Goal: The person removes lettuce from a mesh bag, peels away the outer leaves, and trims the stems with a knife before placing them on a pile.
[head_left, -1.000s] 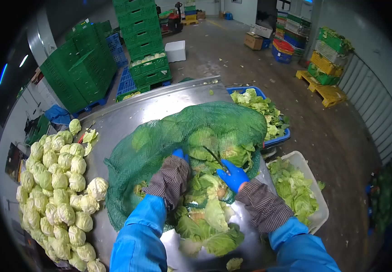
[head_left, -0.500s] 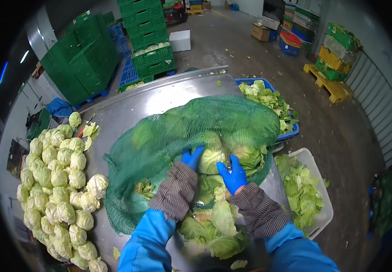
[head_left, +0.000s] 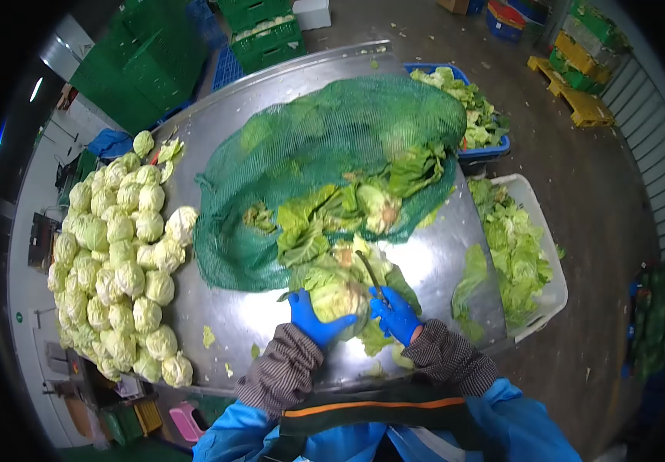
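Observation:
My left hand (head_left: pixel 317 320), in a blue glove, is wrapped round the near left side of a cabbage (head_left: pixel 339 296) at the table's front edge. In my blue-gloved right hand (head_left: pixel 396 314) is a knife (head_left: pixel 366 267), its dark curved blade slanting up and left beside the cabbage. Loose outer leaves (head_left: pixel 309 235) lie just beyond it. Farther back, a green mesh sack (head_left: pixel 255 173) sprawls over the table with several cabbages inside. A cabbage with its cut stem showing (head_left: pixel 379 208) lies at the sack's opening.
A large pile of trimmed cabbages (head_left: pixel 121 269) covers the left of the metal table (head_left: pixel 440 258). Against the right side stand a white bin (head_left: pixel 552 296) and a blue crate (head_left: pixel 498 148), both filled with leaves. Green crates (head_left: pixel 267 46) are stacked behind.
Both hands have come back from the sack towards my body, with the knife still in the right and a cabbage at the left. My view has tilted down.

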The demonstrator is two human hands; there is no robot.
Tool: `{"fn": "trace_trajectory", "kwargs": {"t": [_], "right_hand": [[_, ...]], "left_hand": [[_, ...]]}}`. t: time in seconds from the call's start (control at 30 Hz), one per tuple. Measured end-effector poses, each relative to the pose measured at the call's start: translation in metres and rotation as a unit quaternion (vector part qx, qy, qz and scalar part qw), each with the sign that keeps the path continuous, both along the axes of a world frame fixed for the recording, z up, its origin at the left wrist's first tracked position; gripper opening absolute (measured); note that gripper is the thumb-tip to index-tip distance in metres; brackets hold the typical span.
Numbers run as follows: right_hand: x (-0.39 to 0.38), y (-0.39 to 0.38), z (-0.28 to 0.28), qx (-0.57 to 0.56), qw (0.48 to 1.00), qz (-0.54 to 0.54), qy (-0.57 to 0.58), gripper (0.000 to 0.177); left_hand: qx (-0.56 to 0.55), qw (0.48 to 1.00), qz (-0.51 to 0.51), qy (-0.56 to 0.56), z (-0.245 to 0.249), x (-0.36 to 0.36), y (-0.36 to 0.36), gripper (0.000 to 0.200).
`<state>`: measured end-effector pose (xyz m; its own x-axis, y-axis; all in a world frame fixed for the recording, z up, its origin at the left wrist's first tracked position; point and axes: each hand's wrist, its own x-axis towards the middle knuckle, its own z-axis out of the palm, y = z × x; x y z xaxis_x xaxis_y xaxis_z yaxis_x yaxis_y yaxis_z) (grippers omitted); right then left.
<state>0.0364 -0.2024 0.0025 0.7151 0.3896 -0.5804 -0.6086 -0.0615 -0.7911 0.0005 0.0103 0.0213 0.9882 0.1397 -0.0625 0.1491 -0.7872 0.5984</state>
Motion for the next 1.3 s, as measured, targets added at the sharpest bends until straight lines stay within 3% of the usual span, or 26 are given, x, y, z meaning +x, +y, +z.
{"fn": "trace_trajectory", "kwargs": {"t": [0.1,0.23,0.33,0.43,0.57,0.6,0.73,0.83,0.87,0.9,0.97,1.07,1.17,1.2,1.3], "right_hand": [[-0.022,-0.015,-0.028,-0.144,0.939,0.018,-0.312,0.039],[-0.023,-0.029,0.02,-0.284,0.899,0.146,-0.301,0.044],[-0.023,-0.017,0.049,-0.322,0.837,0.115,-0.427,0.035],[-0.004,-0.002,0.043,-0.404,0.821,0.244,-0.321,0.023],[0.013,0.002,0.029,-0.42,0.803,0.27,-0.324,0.019],[0.02,0.002,0.015,-0.408,0.81,0.285,-0.31,0.02],[0.037,0.01,0.017,-0.407,0.815,0.31,-0.272,0.022],[0.034,0.01,0.034,-0.41,0.81,0.33,-0.257,0.025],[0.027,0.009,0.02,-0.417,0.806,0.324,-0.268,0.025],[0.025,0.009,0.02,-0.423,0.801,0.318,-0.28,0.024],[0.025,0.005,0.019,-0.445,0.798,0.338,-0.226,0.031],[0.037,0.005,-0.024,-0.451,0.808,0.312,-0.215,0.034],[0.021,0.004,-0.037,-0.438,0.842,0.238,-0.208,0.035],[0.014,0.001,-0.018,-0.405,0.858,0.241,-0.203,0.03],[0.0,0.001,-0.007,-0.383,0.863,0.248,-0.214,0.029]], "left_hand": [[-0.113,0.993,0.03,-0.02,-0.005,0.004,-0.001,0.1],[-0.154,0.986,0.029,0.06,-0.005,0.024,0.001,0.1],[-0.216,0.971,0.047,0.087,-0.007,0.032,-0.003,0.102],[-0.112,0.993,0.027,0.034,-0.002,0.036,-0.011,0.087],[-0.05,0.997,0.033,0.047,-0.004,0.042,-0.018,0.094],[0.0,0.995,0.037,0.097,0.019,0.043,-0.025,0.1],[-0.078,0.986,0.079,0.122,0.008,0.049,-0.016,0.106],[-0.014,0.994,0.054,0.098,0.005,0.045,-0.016,0.106],[-0.039,0.997,0.008,0.065,-0.018,0.042,-0.008,0.11],[-0.019,0.997,-0.038,0.066,-0.009,0.038,-0.009,0.117],[0.014,0.993,0.017,0.112,0.002,0.03,-0.02,0.125],[0.002,0.999,-0.045,0.021,-0.005,0.003,-0.024,0.128],[-0.089,0.994,-0.057,-0.009,-0.003,-0.01,-0.012,0.126],[-0.099,0.992,-0.076,-0.026,-0.01,-0.012,-0.003,0.119],[-0.277,0.955,0.09,0.059,0.001,-0.004,0.002,0.113]]}}
